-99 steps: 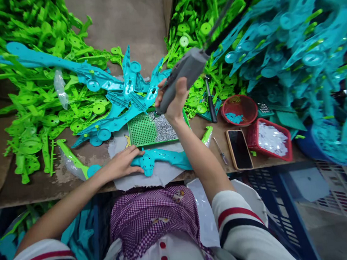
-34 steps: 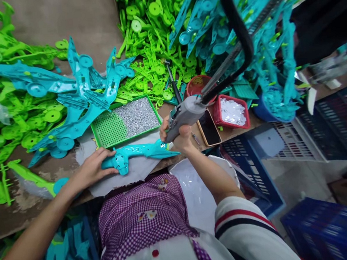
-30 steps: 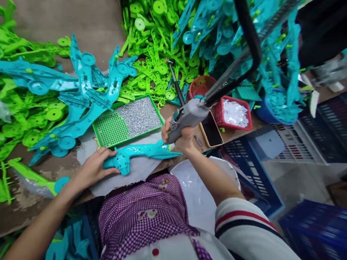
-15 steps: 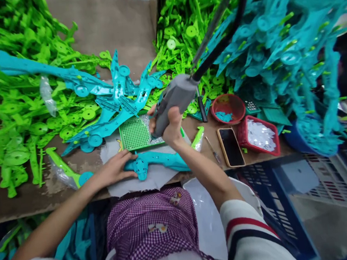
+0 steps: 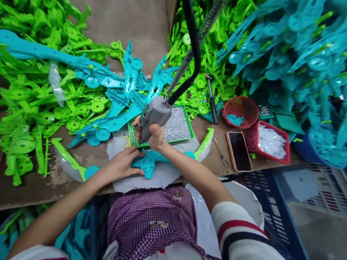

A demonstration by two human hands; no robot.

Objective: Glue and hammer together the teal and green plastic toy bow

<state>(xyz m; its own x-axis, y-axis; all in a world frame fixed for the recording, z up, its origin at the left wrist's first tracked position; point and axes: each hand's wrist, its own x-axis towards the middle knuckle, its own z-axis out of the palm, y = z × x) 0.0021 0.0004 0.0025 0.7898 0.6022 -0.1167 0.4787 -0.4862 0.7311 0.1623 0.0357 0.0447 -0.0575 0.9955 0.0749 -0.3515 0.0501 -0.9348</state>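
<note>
My right hand point(image 5: 155, 137) is wrapped round a grey power screwdriver point(image 5: 158, 111) that hangs from a black cable and a coiled spring. The tool's lower end is hidden by my fingers, over the left part of a green tray point(image 5: 189, 122) of small silvery screws. Below it, my left hand point(image 5: 126, 164) grips the left part of a blue plastic piece point(image 5: 148, 165), which lies on a pale cloth point(image 5: 135, 183). The piece has a rounded middle with small holes. My right forearm covers some of its right side.
Green parts point(image 5: 20, 121) and blue parts point(image 5: 93, 78) are heaped behind and left. At right are a hammer point(image 5: 212, 101), a small screwdriver point(image 5: 221, 153), a phone point(image 5: 239, 152), a red bowl point(image 5: 241, 110), a red basket point(image 5: 284, 155) of white pieces and a blue pile point(image 5: 291, 47).
My right hand has brought the grey screwdriver left and lower, away from the screws toward the blue piece. My left hand keeps its hold. The whole view has shifted slightly.
</note>
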